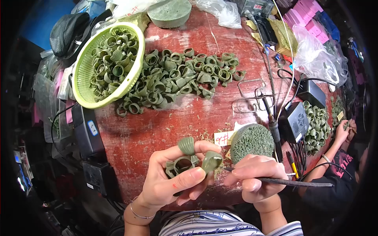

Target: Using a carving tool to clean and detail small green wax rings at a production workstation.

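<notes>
My left hand [167, 181] is closed around a few green wax rings in front of the table's near edge. One is a broad open ring [182, 164], and a ribbed end [186, 145] sticks up beyond the fingers. A smooth rounded piece [212, 160] shows by the thumb tip. My right hand [258, 177] pinches a slim dark rod-shaped tool [299, 182], perhaps a file. Its narrow tip points left at the rings, close to the rounded piece; whether it touches cannot be made out. Just beyond my right hand lies a round, rough green block [252, 143].
A yellow-green basket [80, 84] of green rings stands far left beside a big heap of loose rings [177, 74]. Right are a corded pen-like tool [273, 128], a wire stand [252, 98] and a black box [294, 122]. Another person's hands [344, 131] work at the far right.
</notes>
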A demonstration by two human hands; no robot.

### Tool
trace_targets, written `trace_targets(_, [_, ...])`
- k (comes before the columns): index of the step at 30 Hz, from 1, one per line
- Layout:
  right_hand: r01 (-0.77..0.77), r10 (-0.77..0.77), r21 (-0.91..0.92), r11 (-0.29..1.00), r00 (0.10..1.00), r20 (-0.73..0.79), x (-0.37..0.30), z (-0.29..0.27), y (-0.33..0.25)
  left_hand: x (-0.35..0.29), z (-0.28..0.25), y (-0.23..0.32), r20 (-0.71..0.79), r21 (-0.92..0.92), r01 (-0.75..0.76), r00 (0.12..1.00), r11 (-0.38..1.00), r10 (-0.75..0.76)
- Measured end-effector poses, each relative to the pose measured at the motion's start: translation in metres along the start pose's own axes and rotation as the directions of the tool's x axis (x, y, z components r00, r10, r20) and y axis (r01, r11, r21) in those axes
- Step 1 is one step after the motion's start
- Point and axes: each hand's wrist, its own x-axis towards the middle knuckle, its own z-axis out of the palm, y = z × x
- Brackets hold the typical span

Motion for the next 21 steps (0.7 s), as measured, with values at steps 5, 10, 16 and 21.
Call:
trace_targets(5, [0.084,-0.095,-0.221,0.972,0.995,-0.041,0.003,-0.002,-0.007,0.001,0.018,0.001,-0.206,0.154,-0.016,0.977,0.988,0.048])
trace_targets(10, [0.086,-0.093,-0.188,0.978,0.995,-0.029,0.005,0.003,-0.003,-0.003,0.007,-0.003,-0.056,0.22,-0.061,0.996,0.974,0.075])
trace_targets(16, [0.118,-0.133,-0.236,0.965,0.99,-0.05,0.003,0.004,-0.003,-0.006,0.011,-0.005,-0.116,0.362,-0.046,0.989,0.931,0.093])
trace_targets(21, [0.196,-0.185,-0.342,0.919,0.981,0.063,0.002,0.0,-0.005,-0.003,0.013,-0.007,-0.162,0.504,-0.023,0.979,0.863,0.121])
